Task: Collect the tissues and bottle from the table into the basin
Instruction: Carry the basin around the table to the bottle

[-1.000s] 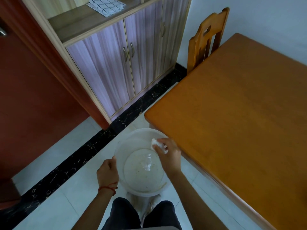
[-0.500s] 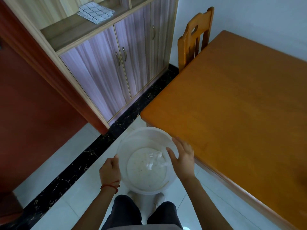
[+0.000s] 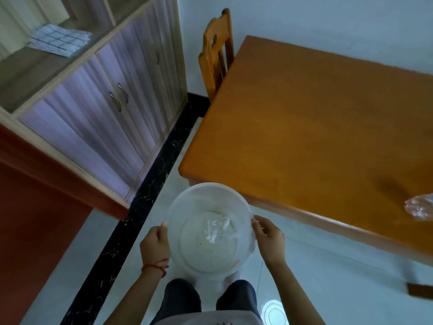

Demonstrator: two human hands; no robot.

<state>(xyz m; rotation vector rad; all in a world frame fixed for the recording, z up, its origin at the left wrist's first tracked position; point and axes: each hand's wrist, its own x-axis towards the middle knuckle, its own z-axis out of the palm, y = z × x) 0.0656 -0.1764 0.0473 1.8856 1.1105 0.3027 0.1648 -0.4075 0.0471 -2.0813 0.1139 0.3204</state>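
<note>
I hold a white translucent basin (image 3: 187, 202) in front of my legs, just off the near corner of the wooden table (image 3: 304, 127). My left hand (image 3: 155, 242) grips its left rim and my right hand (image 3: 269, 238) grips its right rim. Crumpled white tissues (image 3: 216, 229) lie on the basin's bottom. A clear, crumpled plastic bottle (image 3: 420, 209) lies on the table at the far right edge of the view, partly cut off.
A wooden chair (image 3: 216, 55) stands at the table's far left side. A cabinet with purple doors (image 3: 105, 109) and a checked cloth (image 3: 58, 39) on its shelf lines the left wall. A black floor strip (image 3: 131, 219) runs beside it.
My right hand let the tissue fall into the basin, then moved to the basin's right rim and took hold of it. The view swung right, bringing the bottle into sight.
</note>
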